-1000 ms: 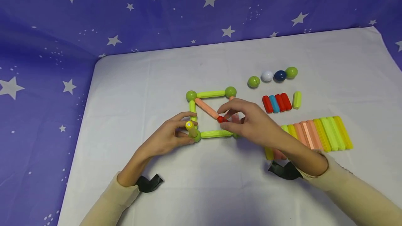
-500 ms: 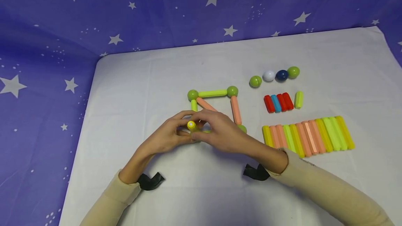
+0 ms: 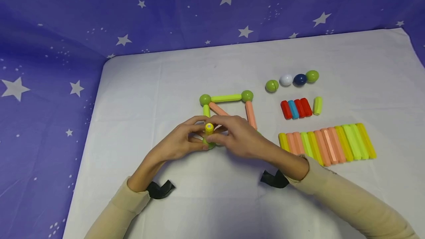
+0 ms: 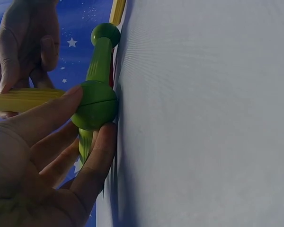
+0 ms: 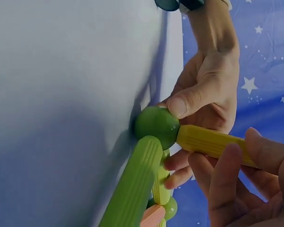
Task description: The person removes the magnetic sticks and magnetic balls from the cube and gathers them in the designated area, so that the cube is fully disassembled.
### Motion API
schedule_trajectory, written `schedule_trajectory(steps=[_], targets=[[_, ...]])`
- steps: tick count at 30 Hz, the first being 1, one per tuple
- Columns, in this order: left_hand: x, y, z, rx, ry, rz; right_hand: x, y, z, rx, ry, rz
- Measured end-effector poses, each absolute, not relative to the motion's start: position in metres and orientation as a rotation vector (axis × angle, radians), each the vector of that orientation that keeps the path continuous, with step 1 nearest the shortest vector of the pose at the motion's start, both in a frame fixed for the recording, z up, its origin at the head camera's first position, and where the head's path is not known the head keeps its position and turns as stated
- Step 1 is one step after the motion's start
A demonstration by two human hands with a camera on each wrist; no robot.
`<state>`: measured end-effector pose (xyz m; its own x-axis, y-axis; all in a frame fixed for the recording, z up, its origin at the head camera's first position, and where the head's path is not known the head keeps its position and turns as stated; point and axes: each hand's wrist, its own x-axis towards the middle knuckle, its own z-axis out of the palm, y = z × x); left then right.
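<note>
A flat frame of green and pink rods (image 3: 251, 115) joined by green balls (image 3: 247, 95) lies on the table. At its near left corner, my left hand (image 3: 180, 141) grips a green ball (image 4: 95, 106) between thumb and fingers. A yellow rod (image 5: 210, 142) stands up from that ball, its end touching it. My right hand (image 3: 240, 137) pinches this rod near its upper end. A pink diagonal rod (image 3: 219, 108) runs inward from the far left ball (image 3: 205, 100). My right hand hides the red piece at its end and most of the near side.
To the right lies a row of yellow, pink and green rods (image 3: 327, 145). Behind it are short red rods (image 3: 306, 107), a blue one (image 3: 293, 109) and a short green rod (image 3: 317, 105). Several loose balls (image 3: 286, 80) sit farther back. A purple star-patterned cloth (image 3: 186, 14) hangs behind the table.
My right hand has left the red piece by the diagonal rod and moved left to pinch the yellow rod. That rod's top has shifted slightly right. My left hand stays at the corner ball.
</note>
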<state>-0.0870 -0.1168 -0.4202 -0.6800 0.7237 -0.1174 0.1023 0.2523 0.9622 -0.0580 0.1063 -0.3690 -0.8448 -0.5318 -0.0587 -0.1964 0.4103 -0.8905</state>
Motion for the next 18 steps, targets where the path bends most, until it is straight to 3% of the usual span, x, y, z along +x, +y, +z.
schedule_trajectory(steps=[8,18], targets=[[-0.087,-0.116,-0.42,0.702,1.999,1.419,-0.061,0.12,-0.344,-0.652,2.346,-1.502],[-0.086,-0.116,-0.418,0.707,2.042,1.386,-0.048,0.168,-0.339,-0.336,2.35,-1.506]])
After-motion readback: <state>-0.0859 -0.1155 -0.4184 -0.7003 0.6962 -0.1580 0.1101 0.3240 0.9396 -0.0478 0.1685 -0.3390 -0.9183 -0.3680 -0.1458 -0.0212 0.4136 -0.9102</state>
